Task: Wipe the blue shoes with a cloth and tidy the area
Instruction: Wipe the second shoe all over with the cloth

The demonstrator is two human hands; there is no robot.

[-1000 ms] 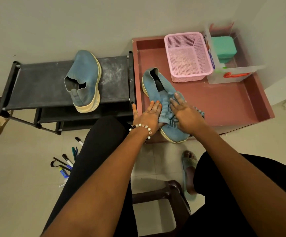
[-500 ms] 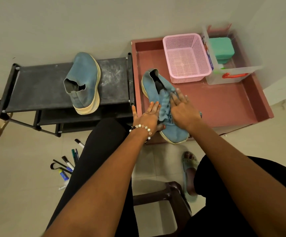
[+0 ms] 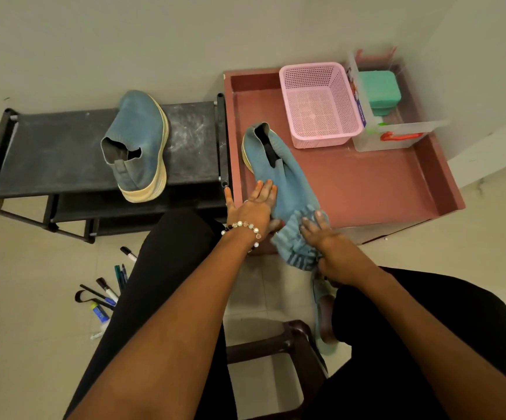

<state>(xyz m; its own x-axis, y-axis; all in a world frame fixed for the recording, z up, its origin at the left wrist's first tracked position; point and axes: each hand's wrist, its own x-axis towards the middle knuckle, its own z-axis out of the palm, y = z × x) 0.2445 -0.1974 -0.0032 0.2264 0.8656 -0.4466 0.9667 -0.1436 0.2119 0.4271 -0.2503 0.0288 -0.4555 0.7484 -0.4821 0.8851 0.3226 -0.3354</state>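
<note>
1. Left hand, beaded bracelet at the wrist, lies flat with straight fingers spread against the left side of the near blue shoe. It braces the shoe and grips nothing.
2. Right hand presses a blue ribbed cloth onto the toe end of that shoe. Fingers lie on top of the cloth and bend over it; the thumb seems to tuck under the hanging edge, so I read it as holding the cloth.
3. Near shoe sits on the pink-brown tray table, heel toward 12 o'clock, toe toward 6 o'clock and overhanging the front edge. The toe is hidden under the cloth.
4. Second blue shoe rests on the top tier of the black shoe rack, at 9 o'clock from the first, well apart from both hands. Cream sole faces right, opening toward 6 o'clock.
5. At 1 o'clock from the near shoe: pink mesh basket, just beside it a clear plastic box with a red handle, a teal container inside.
6. On the floor at 8 o'clock: a scatter of markers and pens, with a small tube among them.
7. A brown stool shows between the person's legs, and a sandalled foot beside it.
</note>
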